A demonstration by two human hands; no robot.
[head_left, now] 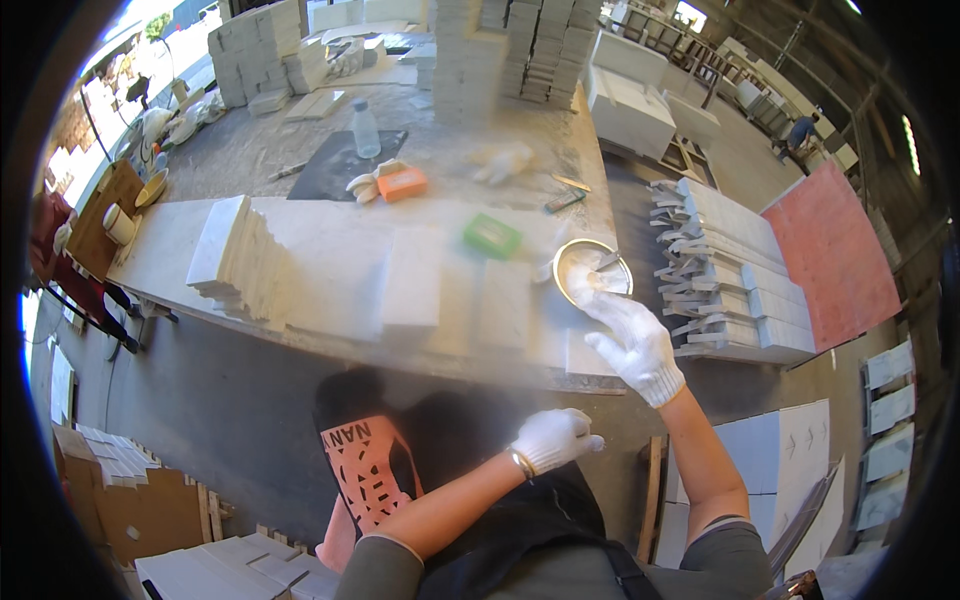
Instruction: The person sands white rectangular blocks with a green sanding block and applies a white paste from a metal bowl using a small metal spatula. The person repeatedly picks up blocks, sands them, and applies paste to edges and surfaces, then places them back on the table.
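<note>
My right hand (637, 348), in a white knitted glove, reaches to the near rim of a round tin (562, 283) of white paste. Its thumb stands apart from the outstretched fingers, and nothing shows between them. A flat scraper (607, 261) rests inside the tin. My left hand (556, 440), gloved too, is held curled in front of my body, off the bench; whatever its fingers may enclose is hidden. Pale stone slabs lie on the dusty bench: one (411, 275) mid-bench, another (505, 300) left of the tin. Behind them sits a green block (492, 235).
A stack of slabs (218, 245) stands on the bench's left. Farther back are an orange block (402, 184), a glove (365, 186) and a plastic bottle (366, 132). Rows of slabs (735, 230) stand right of the bench. A person (75, 260) is at far left.
</note>
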